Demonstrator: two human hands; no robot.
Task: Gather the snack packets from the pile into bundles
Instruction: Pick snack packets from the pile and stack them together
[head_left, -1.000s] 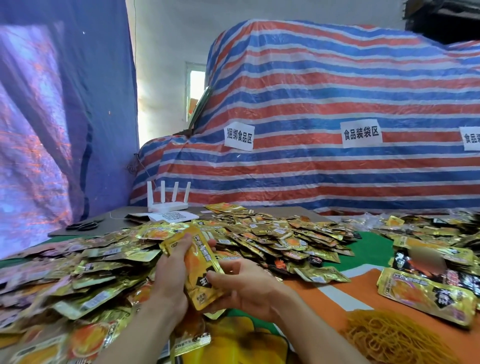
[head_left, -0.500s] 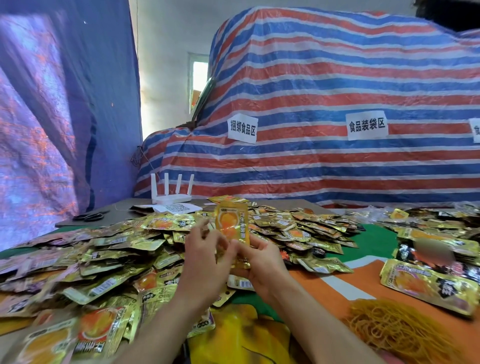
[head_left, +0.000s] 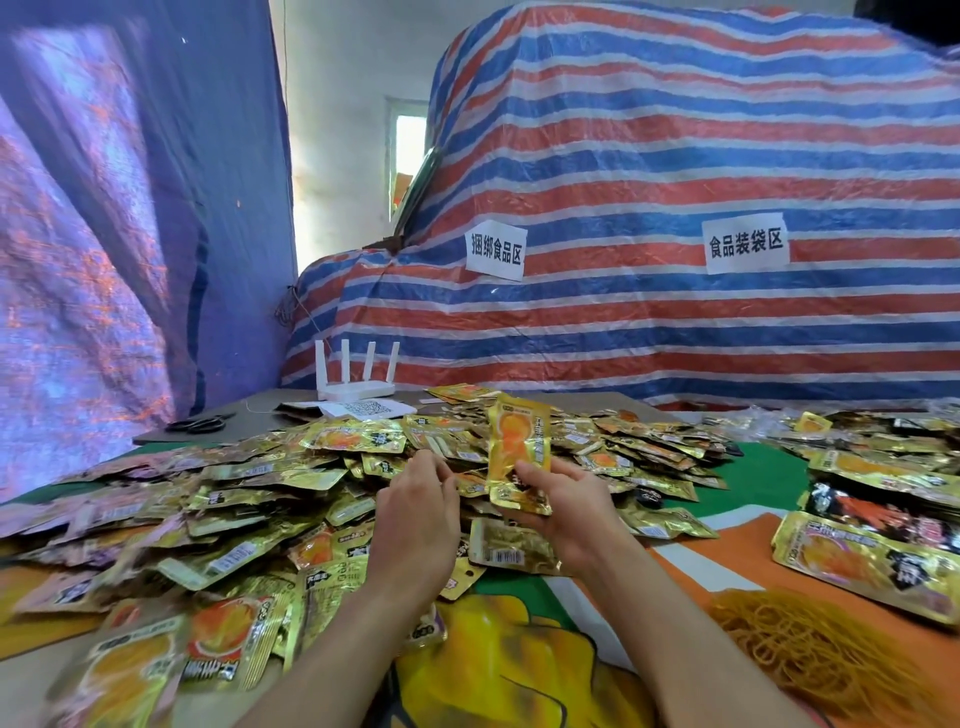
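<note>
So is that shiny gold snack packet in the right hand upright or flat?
Upright: the shiny gold snack packet stands on end, top pointing up, its lower end gripped by the right hand.

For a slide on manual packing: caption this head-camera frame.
Right hand holds gold snack packets upright; left hand at the pile; rubber bands lie nearby.

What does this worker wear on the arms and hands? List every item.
Nothing shows. The left grip and right grip are ungloved, no rings or watch in view; the left forearm and right forearm are bare, sleeveless to the picture's lower edge.
</note>
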